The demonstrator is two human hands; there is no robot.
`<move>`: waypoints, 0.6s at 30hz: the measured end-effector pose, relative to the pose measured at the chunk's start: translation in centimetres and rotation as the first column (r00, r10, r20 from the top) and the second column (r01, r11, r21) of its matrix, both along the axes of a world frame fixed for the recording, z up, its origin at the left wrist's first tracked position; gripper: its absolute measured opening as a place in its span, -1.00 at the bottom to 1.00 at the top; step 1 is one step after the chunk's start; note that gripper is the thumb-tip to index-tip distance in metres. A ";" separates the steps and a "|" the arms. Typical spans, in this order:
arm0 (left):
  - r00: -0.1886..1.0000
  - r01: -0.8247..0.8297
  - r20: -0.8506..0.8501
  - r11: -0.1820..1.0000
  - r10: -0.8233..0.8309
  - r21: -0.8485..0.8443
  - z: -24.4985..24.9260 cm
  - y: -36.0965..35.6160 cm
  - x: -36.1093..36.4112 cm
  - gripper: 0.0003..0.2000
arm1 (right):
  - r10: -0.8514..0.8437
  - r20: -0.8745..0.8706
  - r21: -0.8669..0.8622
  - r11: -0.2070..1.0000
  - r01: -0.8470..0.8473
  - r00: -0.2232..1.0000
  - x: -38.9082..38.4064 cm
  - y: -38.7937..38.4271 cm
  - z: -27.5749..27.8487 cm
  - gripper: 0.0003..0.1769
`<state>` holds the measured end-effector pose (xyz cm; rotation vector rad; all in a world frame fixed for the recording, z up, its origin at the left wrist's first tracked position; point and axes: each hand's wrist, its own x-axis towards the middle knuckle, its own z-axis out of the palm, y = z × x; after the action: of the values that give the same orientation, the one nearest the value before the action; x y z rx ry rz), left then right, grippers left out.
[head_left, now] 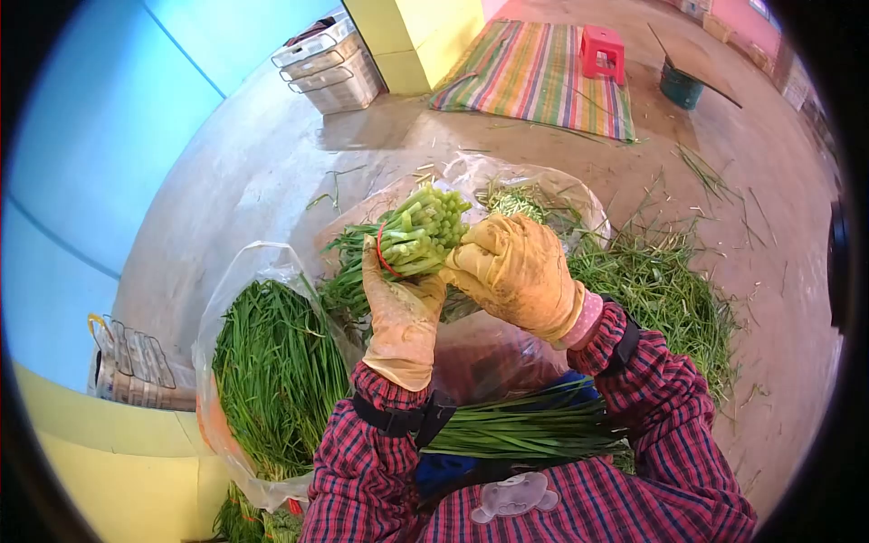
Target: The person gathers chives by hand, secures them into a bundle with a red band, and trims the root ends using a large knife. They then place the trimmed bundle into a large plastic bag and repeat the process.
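Observation:
A bunch of chives [424, 224], its pale cut ends turned up and toward the right, is gripped in my left hand [403, 321]. A red band [384, 249] circles the stalks beside my thumb. My right hand [520, 271] has its fingers curled and pinched against the pale stalk ends; the fingertips are partly hidden. Both hands wear dirty yellowish gloves. Beneath the bunch, its green leaves [348, 281] hang to the left. Loose long chives [525, 430] lie across my lap below the hands.
A clear plastic bag [272, 253] full of chives [272, 362] stands at left. Loose leaves [652, 299] are heaped at right, with cut stalk ends [516, 201] on plastic sheeting ahead. Farther off are stacked crates [335, 77], a striped mat [525, 72], a red stool [602, 52] and a dark bucket [681, 86].

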<state>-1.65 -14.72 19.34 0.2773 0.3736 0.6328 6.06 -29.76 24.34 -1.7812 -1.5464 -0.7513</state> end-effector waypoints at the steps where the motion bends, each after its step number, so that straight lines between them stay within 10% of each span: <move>1: 0.999 0.022 0.030 1.000 -0.022 -0.009 -0.1 0.0 0.0 -0.49 | -0.009 -0.032 -0.020 1.000 0.008 0.999 0.0 -0.2 -0.1 -0.84; 10: 0.997 -0.043 -0.061 0.997 0.039 -0.066 1.8 0.4 -0.1 -0.51 | -0.129 -0.183 0.201 0.966 0.165 0.975 2.7 -10.8 6.1 -0.83; 11: 0.996 -0.050 -0.073 0.996 0.044 -0.078 1.6 0.7 -0.2 -0.52 | -0.056 -0.551 0.328 0.903 0.278 0.833 2.5 -12.9 6.1 -0.84; 13: 0.994 -0.065 -0.095 0.996 0.060 -0.057 2.2 0.5 -0.3 -0.54 | 0.128 -0.493 0.693 0.656 0.299 0.861 7.4 -17.2 4.4 -0.75; 16: 0.996 -0.042 0.069 0.988 0.053 -0.148 2.0 1.1 -0.4 -0.57 | 0.103 -0.680 0.649 0.546 0.530 0.726 14.6 -24.4 2.3 -0.64; 18: 0.995 -0.029 0.086 0.987 0.044 -0.161 2.5 0.8 -0.3 -0.58 | -0.222 -0.621 0.559 0.546 0.624 0.752 15.9 -23.5 -0.3 -0.67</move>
<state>-1.98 -13.87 21.88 0.0890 0.3423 0.6450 21.97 -53.25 24.07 -1.5149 -0.2995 -0.9051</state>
